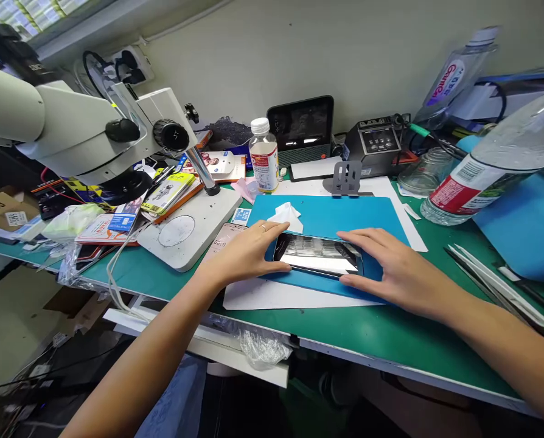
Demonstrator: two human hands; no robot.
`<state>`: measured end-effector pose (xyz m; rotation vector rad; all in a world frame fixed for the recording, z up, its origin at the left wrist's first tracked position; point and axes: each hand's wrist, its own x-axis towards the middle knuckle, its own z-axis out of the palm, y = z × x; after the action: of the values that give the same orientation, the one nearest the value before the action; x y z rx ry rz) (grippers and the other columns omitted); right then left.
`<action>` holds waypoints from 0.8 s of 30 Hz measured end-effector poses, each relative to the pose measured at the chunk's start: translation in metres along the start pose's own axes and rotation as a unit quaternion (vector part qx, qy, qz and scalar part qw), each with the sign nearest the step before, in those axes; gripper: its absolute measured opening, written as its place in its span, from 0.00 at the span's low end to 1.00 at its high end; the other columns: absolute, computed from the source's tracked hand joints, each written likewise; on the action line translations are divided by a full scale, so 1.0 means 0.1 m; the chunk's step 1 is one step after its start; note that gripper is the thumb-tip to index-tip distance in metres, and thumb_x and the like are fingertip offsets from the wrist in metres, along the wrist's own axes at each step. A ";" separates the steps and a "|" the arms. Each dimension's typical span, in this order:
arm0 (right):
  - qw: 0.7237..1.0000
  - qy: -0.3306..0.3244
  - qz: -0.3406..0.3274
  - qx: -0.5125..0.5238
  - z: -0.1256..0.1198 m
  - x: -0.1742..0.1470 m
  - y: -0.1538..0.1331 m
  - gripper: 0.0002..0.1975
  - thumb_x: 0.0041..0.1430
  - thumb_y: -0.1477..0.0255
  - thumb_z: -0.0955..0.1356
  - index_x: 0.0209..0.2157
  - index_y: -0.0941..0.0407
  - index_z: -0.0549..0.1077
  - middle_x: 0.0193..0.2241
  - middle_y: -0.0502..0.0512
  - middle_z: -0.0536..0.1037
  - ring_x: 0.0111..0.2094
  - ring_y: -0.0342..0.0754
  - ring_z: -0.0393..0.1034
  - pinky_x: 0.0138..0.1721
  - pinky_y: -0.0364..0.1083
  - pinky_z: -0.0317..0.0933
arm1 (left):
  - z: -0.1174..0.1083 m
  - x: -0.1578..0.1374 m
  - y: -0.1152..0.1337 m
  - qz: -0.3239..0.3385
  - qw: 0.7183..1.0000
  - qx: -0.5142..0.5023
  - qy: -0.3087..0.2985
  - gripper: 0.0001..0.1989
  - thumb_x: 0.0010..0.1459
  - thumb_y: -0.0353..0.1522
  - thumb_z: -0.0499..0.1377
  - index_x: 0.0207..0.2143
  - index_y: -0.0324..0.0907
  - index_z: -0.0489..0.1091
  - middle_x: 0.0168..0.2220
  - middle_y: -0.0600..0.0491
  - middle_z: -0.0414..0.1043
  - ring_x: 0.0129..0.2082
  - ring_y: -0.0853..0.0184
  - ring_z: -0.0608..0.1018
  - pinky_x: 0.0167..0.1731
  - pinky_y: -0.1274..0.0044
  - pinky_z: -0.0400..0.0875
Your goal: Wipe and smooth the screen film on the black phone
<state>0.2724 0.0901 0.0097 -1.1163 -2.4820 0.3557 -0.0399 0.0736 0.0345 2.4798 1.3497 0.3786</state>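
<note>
A dark, glossy smartphone (pixel 317 254) lies lengthwise across a blue mat (pixel 345 213), its screen reflecting white shapes. My left hand (pixel 251 250) grips its left end, thumb at the near edge and fingers at the far edge. At the other end, my right hand (pixel 386 264) holds it the same way. Just beyond the phone is a crumpled white tissue (pixel 286 216). Partly hidden under my left hand and forearm, a second phone (pixel 224 240) shows a clock on a pale screen.
A microscope (pixel 80 134) on a white base (pixel 181 234) stands at left. Behind the mat are a capped bottle (pixel 263 155), a dark screen device (pixel 302 128) and a black control box (pixel 375 146). Tweezers (pixel 495 283) and a large plastic bottle (pixel 477 173) are at right.
</note>
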 end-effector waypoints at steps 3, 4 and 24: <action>1.000 0.002 0.008 0.004 0.06 -0.01 0.03 0.36 0.58 0.47 0.67 0.62 0.51 0.66 0.55 0.63 0.74 0.54 0.63 0.70 0.51 0.61 0.69 | -0.04 0.01 -0.03 0.000 1.000 -0.015 -0.012 0.38 0.59 0.43 0.66 0.67 0.45 0.57 0.62 0.43 0.66 0.61 0.54 0.69 0.59 0.64 0.65; 1.000 0.004 0.007 0.006 0.06 0.00 0.02 0.36 0.58 0.47 0.68 0.62 0.50 0.66 0.55 0.63 0.74 0.54 0.64 0.70 0.51 0.62 0.69 | -0.05 0.01 -0.04 0.003 1.000 -0.020 -0.013 0.37 0.60 0.42 0.66 0.67 0.46 0.57 0.62 0.44 0.67 0.61 0.54 0.70 0.59 0.64 0.65; 1.000 0.006 -0.018 -0.005 0.07 0.02 -0.02 0.36 0.58 0.46 0.67 0.61 0.53 0.67 0.54 0.64 0.75 0.54 0.64 0.70 0.51 0.61 0.69 | -0.04 0.02 -0.10 0.013 0.999 -0.038 -0.004 0.35 0.59 0.40 0.68 0.65 0.47 0.62 0.62 0.47 0.68 0.61 0.55 0.71 0.59 0.66 0.66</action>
<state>0.2667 0.0899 0.0047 -1.0735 -2.4932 0.3262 -0.0479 0.0812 0.0344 2.4357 1.2775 0.4171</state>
